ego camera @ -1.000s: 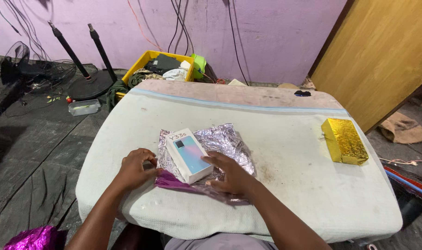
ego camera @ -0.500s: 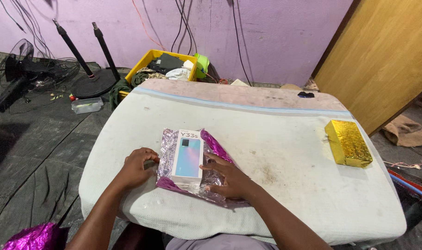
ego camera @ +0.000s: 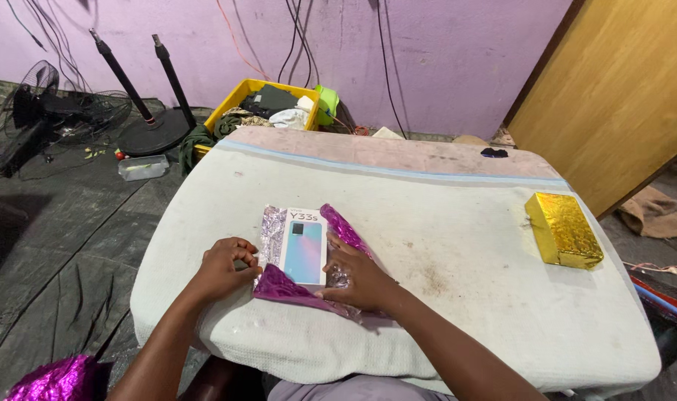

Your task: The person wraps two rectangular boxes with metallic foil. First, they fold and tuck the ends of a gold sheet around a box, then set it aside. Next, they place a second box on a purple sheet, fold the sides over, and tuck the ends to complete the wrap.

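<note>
A white phone box [ego camera: 303,245] with a pale blue picture lies lengthwise on a sheet of foil wrapping paper [ego camera: 286,285], silver inside and purple outside. My left hand [ego camera: 223,269] pinches the paper's near left edge and lifts it against the box. My right hand [ego camera: 357,278] presses the paper's right side, where a purple flap [ego camera: 344,229] folds up beside the box. Both rest on a padded table covered in white cloth [ego camera: 457,245].
A box wrapped in gold foil [ego camera: 564,229] sits near the table's right edge. A small dark object [ego camera: 493,152] lies at the far edge. On the floor are a yellow crate of clothes [ego camera: 268,104], fan stands [ego camera: 149,126] and crumpled purple foil [ego camera: 52,379].
The box turned from diagonal to straight on the paper. The paper's right side and near edge have been folded up, showing purple, and both hands moved closer to the box.
</note>
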